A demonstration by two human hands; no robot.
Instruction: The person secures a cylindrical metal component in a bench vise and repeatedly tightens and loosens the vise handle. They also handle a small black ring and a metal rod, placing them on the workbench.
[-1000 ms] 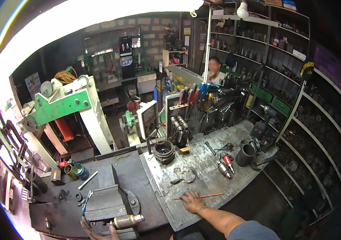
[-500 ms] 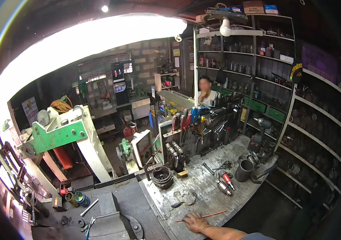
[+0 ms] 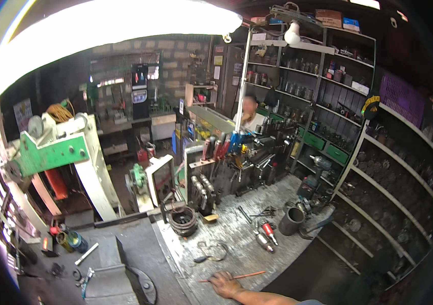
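R hand lies palm-down over the slim orange rod nr the front edge of the workbench, can't tell if fingers grip, L hand out of view; best pinch lightly, approx mid-length.

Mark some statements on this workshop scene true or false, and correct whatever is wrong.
1. The right hand covers part of a thin orange stick. True.
2. The left hand grips the bench vise. False: no left hand is in view; the bench vise stands left of the right hand.
3. The open grey cylinder lies on its side. False: the open grey cylinder stands upright.
4. A red-bodied part lies left of that cylinder. True.
5. The racked screwdrivers all have blue handles. False: some handles are red.
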